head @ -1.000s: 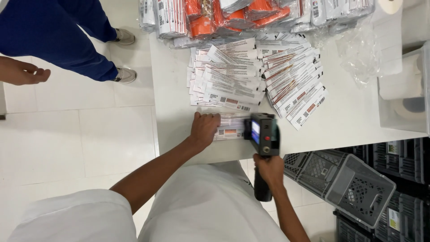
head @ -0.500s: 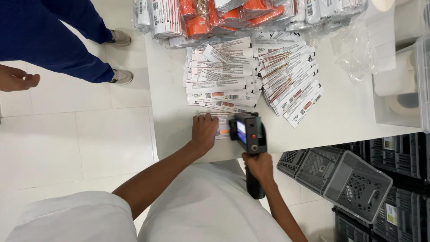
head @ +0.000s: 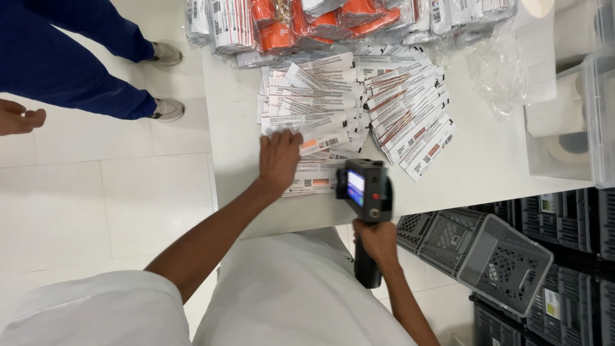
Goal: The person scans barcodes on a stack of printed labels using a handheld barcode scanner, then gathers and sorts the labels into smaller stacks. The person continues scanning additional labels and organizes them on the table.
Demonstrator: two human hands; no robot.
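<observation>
Packets (head: 359, 109), white with orange bands, fanned mid-frame; orange bundles (head: 307, 25) top. Left hand (head: 279, 157) flat, fingers spread on them; right hand (head: 378, 240) fisted round black handheld printer (head: 364, 192).

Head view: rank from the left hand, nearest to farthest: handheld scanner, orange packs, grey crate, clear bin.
From the left hand, which lies flat on the fanned packets:
1. Handheld scanner, just to its right, held by the right hand.
2. Orange packs, at the table's far edge.
3. Grey crate, lower right, off the table.
4. Clear bin, far right.
</observation>
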